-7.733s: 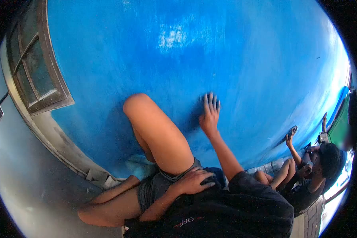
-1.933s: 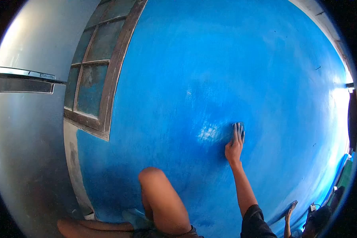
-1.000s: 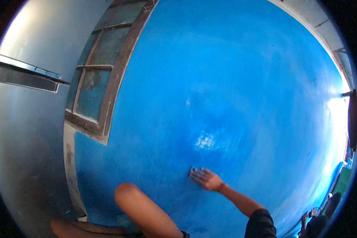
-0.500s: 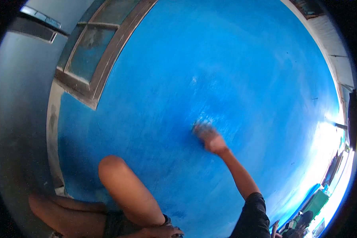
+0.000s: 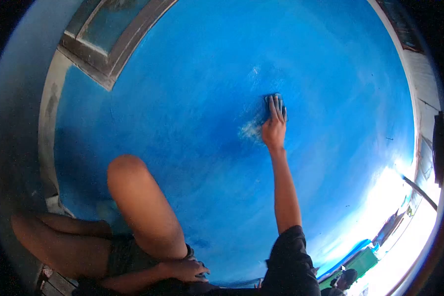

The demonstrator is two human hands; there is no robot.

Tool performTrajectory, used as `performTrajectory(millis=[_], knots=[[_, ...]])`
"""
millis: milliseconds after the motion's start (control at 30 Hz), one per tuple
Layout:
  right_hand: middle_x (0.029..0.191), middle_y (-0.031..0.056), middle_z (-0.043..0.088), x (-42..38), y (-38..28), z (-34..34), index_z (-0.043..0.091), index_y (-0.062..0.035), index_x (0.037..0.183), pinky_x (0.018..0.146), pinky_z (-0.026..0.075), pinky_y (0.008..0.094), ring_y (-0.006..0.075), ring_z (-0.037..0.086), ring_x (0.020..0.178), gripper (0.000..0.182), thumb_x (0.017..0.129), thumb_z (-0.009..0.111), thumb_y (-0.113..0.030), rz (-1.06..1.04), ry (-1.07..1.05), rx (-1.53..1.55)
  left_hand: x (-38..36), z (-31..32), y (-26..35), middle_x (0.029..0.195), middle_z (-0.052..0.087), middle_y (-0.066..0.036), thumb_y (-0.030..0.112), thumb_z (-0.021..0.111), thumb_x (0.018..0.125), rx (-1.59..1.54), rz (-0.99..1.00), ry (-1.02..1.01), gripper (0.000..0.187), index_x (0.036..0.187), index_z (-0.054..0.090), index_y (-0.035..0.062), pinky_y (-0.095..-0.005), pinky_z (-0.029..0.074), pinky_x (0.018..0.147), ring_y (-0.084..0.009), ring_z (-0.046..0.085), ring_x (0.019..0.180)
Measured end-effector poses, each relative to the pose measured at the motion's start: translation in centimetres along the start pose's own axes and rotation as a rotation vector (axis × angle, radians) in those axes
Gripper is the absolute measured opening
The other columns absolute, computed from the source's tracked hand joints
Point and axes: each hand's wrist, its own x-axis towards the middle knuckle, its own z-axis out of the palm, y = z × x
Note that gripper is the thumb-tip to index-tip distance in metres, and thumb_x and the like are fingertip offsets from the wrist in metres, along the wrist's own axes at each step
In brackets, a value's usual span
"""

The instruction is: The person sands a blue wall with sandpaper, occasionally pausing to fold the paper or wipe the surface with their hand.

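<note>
My right hand (image 5: 275, 123) presses a small dark pad (image 5: 279, 98) flat against the blue wall (image 5: 197, 93), with its fingers over the pad and pointing up. Just left of the hand, the wall shows a pale, scuffed patch (image 5: 251, 129), and a smaller pale mark lies above it. My left hand (image 5: 190, 270) rests at the hem of my dark shorts (image 5: 128, 256), beside my raised knee (image 5: 128, 170). Its fingers look curled, and whatever they may hold is too small to make out.
A weathered wooden window frame (image 5: 106, 64) is at the upper left. A dark bar (image 5: 419, 191) juts out at the right. At the lower right are a green object (image 5: 362, 261) and another person's head (image 5: 349, 277), near bright daylight.
My right hand has moved up and slightly right along the wall with the pad. The view has shifted, so the window frame and my knees appear farther left. The pale patch is now uncovered.
</note>
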Motion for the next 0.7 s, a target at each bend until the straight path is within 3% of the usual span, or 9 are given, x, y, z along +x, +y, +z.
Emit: performTrajectory(millis=[33, 133, 233, 300, 333, 433, 467, 533, 700], knots=[[0.153, 0.0178, 0.041, 0.0, -0.9, 0.6, 0.044, -0.0028, 0.146, 0.121, 0.021, 0.0512, 0.0362, 0.033, 0.145, 0.073, 0.074, 0.050, 0.004, 0.108, 0.152, -0.014, 0.0, 0.2, 0.0, 0.123, 0.061, -0.024, 0.056, 0.043, 0.101, 0.039, -0.002, 0.018, 0.062, 0.138, 0.052, 0.0058, -0.0524, 0.036, 0.102, -0.0417, 0.055, 0.114], [0.155, 0.0159, 0.039, -5.0, -5.3, 3.0, 0.044, -0.0055, 0.146, 0.120, 0.024, 0.0502, 0.0339, 0.035, 0.144, 0.070, 0.077, 0.053, -0.001, -0.415, -0.190, -0.098, 0.0, 0.1, 0.3, 0.121, 0.062, -0.024, 0.056, 0.044, 0.101, 0.115, -0.015, 0.078, 0.065, 0.138, 0.051, 0.0042, -0.0530, 0.035, 0.103, -0.0423, 0.055, 0.114], [0.155, 0.0133, 0.041, -5.1, -3.0, 3.3, 0.046, -0.0074, 0.145, 0.119, 0.026, 0.0505, 0.0314, 0.039, 0.142, 0.070, 0.076, 0.054, -0.002, -0.591, -0.221, 0.095, -0.2, -0.5, 0.4, 0.120, 0.063, -0.024, 0.057, 0.044, 0.100, 0.137, -0.024, 0.024, 0.064, 0.137, 0.052, 0.0049, -0.0525, 0.036, 0.102, -0.0420, 0.056, 0.113], [0.153, 0.0128, 0.043, -1.7, -1.5, 1.9, 0.047, -0.0072, 0.145, 0.119, 0.025, 0.0513, 0.0340, 0.041, 0.140, 0.073, 0.073, 0.056, -0.003, -0.235, -0.108, 0.011, -0.1, 0.3, 0.0, 0.119, 0.063, -0.024, 0.057, 0.045, 0.100, 0.146, -0.001, 0.079, 0.064, 0.137, 0.053, 0.0053, -0.0519, 0.036, 0.102, -0.0418, 0.056, 0.112], [0.155, 0.0120, 0.040, 0.0, -0.8, 0.5, 0.046, -0.0073, 0.146, 0.120, 0.024, 0.0516, 0.0343, 0.036, 0.143, 0.077, 0.070, 0.056, -0.001, -0.088, 0.022, 0.063, 0.1, 0.7, -0.2, 0.119, 0.063, -0.024, 0.057, 0.045, 0.100, 0.129, 0.008, 0.071, 0.064, 0.137, 0.053, 0.0053, -0.0519, 0.036, 0.102, -0.0418, 0.056, 0.112], [0.157, 0.0113, 0.038, 1.0, -1.8, 1.0, 0.044, -0.0083, 0.148, 0.120, 0.023, 0.0517, 0.0333, 0.033, 0.146, 0.080, 0.069, 0.054, 0.001, 0.104, 0.140, -0.016, 0.0, 0.1, 0.2, 0.119, 0.063, -0.024, 0.055, 0.044, 0.101, 0.153, -0.028, 0.068, 0.062, 0.137, 0.053, 0.0053, -0.0513, 0.035, 0.104, -0.0408, 0.057, 0.112], [0.157, 0.0113, 0.038, 0.3, -2.8, 1.3, 0.044, -0.0083, 0.148, 0.120, 0.023, 0.0517, 0.0333, 0.033, 0.146, 0.080, 0.069, 0.054, 0.001, 0.100, 0.131, -0.013, -0.3, -0.6, 1.1, 0.121, 0.063, -0.022, 0.053, 0.045, 0.101, 0.170, -0.053, 0.053, 0.059, 0.135, 0.055, 0.0058, -0.0516, 0.033, 0.107, -0.0391, 0.057, 0.115], [0.157, 0.0109, 0.037, -1.3, -4.9, 1.9, 0.042, -0.0094, 0.149, 0.121, 0.022, 0.0514, 0.0324, 0.032, 0.146, 0.082, 0.069, 0.053, 0.002, -0.244, -0.162, 0.082, -0.5, -0.4, 1.6, 0.122, 0.063, -0.019, 0.052, 0.047, 0.100, 0.175, -0.080, 0.045, 0.057, 0.132, 0.057, 0.0063, -0.0518, 0.031, 0.109, -0.0373, 0.056, 0.119], [0.158, 0.0123, 0.036, 1.1, -3.7, 1.8, 0.040, -0.0088, 0.150, 0.121, 0.021, 0.0515, 0.0319, 0.032, 0.147, 0.082, 0.070, 0.051, 0.003, -0.159, -0.080, 0.078, -0.7, -0.4, 1.3, 0.113, 0.066, -0.022, 0.053, 0.047, 0.099, 0.176, -0.046, 0.115, 0.059, 0.133, 0.056, 0.0046, -0.0476, 0.033, 0.106, -0.0379, 0.058, 0.112]])
